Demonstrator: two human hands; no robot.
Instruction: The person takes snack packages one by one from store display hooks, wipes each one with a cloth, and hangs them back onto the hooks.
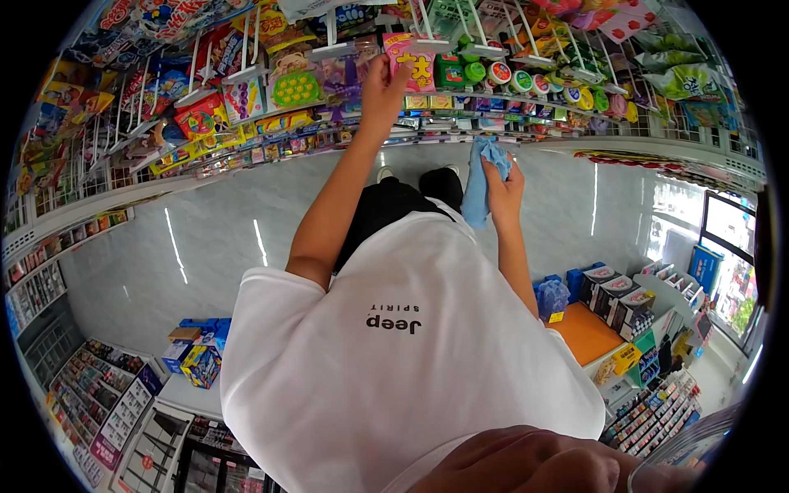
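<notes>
At the top centre, a pink packet (421, 72) with yellow characters hangs on the shelf rack. My left hand (385, 92) is at its left edge, with the fingers closed on it. Lower and to the right, my right hand (503, 186) grips a crumpled light blue cloth (476, 189), which hangs down in front of the shelf over the floor. Just right of the pink packet are a green packet (450, 72) and several round tubs (499, 74). A bag with green dots (296, 89) hangs to the left.
Shelves (271, 135) full of packets curve across the top. Below them lies the grey floor (214, 214). Blue boxes (201, 361) stand at the lower left, and a counter with an orange top (585, 333) is at the lower right.
</notes>
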